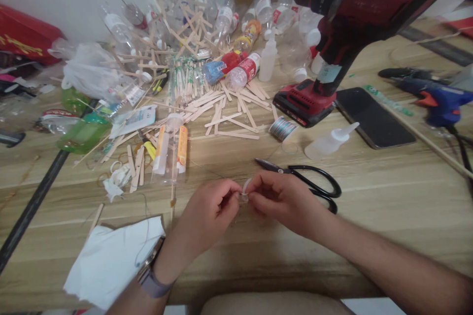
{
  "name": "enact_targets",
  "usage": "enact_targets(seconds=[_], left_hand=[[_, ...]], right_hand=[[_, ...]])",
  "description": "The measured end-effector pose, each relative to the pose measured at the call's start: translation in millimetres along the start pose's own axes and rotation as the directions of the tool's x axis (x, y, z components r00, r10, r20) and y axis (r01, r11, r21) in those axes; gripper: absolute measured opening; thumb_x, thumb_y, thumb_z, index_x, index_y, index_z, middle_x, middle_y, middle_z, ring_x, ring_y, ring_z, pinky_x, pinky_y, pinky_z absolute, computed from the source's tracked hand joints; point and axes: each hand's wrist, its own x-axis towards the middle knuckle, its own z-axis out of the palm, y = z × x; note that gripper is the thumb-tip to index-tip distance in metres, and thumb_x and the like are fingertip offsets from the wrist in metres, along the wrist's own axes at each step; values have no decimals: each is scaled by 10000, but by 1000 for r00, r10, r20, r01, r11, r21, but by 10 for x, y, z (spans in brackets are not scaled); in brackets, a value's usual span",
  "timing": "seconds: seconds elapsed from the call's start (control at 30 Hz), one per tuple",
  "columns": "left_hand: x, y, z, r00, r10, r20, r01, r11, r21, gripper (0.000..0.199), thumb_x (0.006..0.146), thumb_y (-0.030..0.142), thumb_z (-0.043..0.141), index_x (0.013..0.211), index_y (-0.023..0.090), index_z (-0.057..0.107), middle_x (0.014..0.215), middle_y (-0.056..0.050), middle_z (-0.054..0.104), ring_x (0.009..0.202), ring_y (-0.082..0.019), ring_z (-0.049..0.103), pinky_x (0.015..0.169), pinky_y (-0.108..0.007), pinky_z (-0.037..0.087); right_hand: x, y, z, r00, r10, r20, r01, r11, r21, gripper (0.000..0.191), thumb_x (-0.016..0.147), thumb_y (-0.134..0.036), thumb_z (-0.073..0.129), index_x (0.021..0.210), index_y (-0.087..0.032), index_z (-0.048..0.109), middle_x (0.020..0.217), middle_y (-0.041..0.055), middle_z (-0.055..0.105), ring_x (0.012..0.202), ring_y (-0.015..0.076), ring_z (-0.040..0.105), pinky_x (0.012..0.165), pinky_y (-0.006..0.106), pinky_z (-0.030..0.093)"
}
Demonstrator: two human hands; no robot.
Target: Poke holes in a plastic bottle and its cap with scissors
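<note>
My left hand (214, 206) and my right hand (283, 202) meet over the table, both closed with fingertips pinching a small whitish, curved, ring-like piece (247, 186). Its exact kind is too small to tell, and the fingers cover part of it. Black-handled scissors (314, 179) lie just beyond my right hand, partly hidden by it. A spool of multicoloured thread (283, 129) rests a little farther back. A thin thread runs over the wood near my hands. Left of them stands a cut clear plastic bottle (172, 150) with an orange label.
A red and black cordless drill (343, 34) stands at right, near a phone (375, 117), a white nozzle bottle (330, 141) and a blue glue gun (443, 98). Wooden sticks (236, 108) and plastic bottles crowd the back. White tissue (114, 256) lies by my left wrist.
</note>
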Motion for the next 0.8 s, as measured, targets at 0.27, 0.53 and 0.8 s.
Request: enact_targets(seconds=[0.27,0.53,0.8], left_hand=[[-7,9,5,999,32,13,-31,998,-46,191,919,158,442,874,191,624,698,39,610,619,-113,511,597,-232,363],[-29,29,17,998,-13,55,22,986,-166,171,891,162,446,803,199,588,638,57,527,589,-110,468,553,-230,333],[-20,64,45,996,-43,72,56,981,-185,172,891,178,437,781,203,567,675,43,559,632,-120,489,581,-238,344]], right_hand=[[-10,-49,-6,999,-45,17,44,998,55,62,705,-217,523,722,-171,562,604,-45,471,541,79,363,483,202,270],[-58,-55,41,999,7,44,-12,994,109,66,701,-253,511,703,-197,476,574,-63,397,513,80,301,458,210,233],[-84,-51,68,999,-38,21,38,999,36,50,692,-229,485,694,-207,441,560,-66,378,501,79,296,451,206,216]])
